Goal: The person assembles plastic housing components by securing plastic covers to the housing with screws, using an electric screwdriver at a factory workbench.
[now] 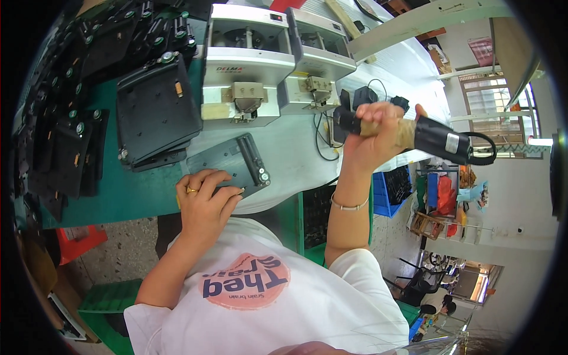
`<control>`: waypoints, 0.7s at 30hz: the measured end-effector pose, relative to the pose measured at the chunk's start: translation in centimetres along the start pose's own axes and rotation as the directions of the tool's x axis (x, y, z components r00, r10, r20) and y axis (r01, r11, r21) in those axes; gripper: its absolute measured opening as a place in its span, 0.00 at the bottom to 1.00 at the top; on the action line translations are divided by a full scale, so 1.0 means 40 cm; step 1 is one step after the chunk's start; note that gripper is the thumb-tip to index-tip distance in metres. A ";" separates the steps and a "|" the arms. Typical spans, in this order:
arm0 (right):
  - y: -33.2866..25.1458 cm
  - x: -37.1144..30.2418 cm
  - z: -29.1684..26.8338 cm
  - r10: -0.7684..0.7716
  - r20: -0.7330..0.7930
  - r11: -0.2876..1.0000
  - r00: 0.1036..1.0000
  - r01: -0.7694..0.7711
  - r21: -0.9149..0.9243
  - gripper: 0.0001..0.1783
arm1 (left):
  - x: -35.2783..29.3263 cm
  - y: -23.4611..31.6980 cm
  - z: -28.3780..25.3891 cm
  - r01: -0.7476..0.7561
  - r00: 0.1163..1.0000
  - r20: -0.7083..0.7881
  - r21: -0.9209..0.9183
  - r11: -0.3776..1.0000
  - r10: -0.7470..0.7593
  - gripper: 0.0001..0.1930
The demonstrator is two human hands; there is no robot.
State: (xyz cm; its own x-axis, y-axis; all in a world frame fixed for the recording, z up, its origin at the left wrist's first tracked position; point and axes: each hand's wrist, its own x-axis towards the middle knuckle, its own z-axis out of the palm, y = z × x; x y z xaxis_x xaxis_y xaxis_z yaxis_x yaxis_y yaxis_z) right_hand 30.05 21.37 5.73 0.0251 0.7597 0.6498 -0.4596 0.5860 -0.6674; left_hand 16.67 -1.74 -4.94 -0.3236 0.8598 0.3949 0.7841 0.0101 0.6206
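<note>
My right hand [378,127] is raised at the right, wrapped around an electric screwdriver [441,139]. The tool is black, with tan tape around its grip and a cable looping from its right end; its other end points left, in the air. On the table in front of me lies a flat dark panel [222,163] with a thicker bar and round metal fittings along its right side. The bent fingers of my left hand [204,198] press on the panel's near edge. Something small and pale shows at one fingertip, too small to name.
Two grey-white screw feeders [239,71] stand side by side beyond the panel. A stack of similar black panels [157,112] is left of them, with many more heaped [71,136] at far left. Cables and a black device [364,96] lie near the screwdriver. A blue crate [391,190] stands at right.
</note>
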 end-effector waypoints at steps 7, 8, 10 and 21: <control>0.082 0.056 0.006 0.018 0.045 0.999 0.999 -0.019 0.027 0.32 | 0.014 -0.003 -0.003 0.002 0.997 0.075 -0.001 1.000 -0.002 0.10; 0.090 0.055 0.005 0.027 0.070 0.999 0.997 -0.030 0.038 0.31 | 0.014 -0.002 -0.003 0.006 0.997 0.073 -0.001 1.000 -0.006 0.10; 0.097 0.055 0.008 0.033 0.077 0.998 0.996 -0.038 0.056 0.31 | 0.015 0.000 -0.003 0.008 0.997 0.075 0.003 1.000 -0.008 0.10; 0.107 0.055 -0.004 0.046 0.150 0.999 0.988 -0.044 -0.020 0.34 | 0.019 0.006 -0.007 0.033 0.996 0.079 0.009 0.999 -0.034 0.10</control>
State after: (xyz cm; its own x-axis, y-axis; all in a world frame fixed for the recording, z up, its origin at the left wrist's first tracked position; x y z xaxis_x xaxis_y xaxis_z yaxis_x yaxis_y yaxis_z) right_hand 28.28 25.59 4.22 -0.1292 0.7352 0.6654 -0.4422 0.5579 -0.7023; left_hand 16.47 -1.23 -4.29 -0.3070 0.8967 0.3190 0.7774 0.0429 0.6275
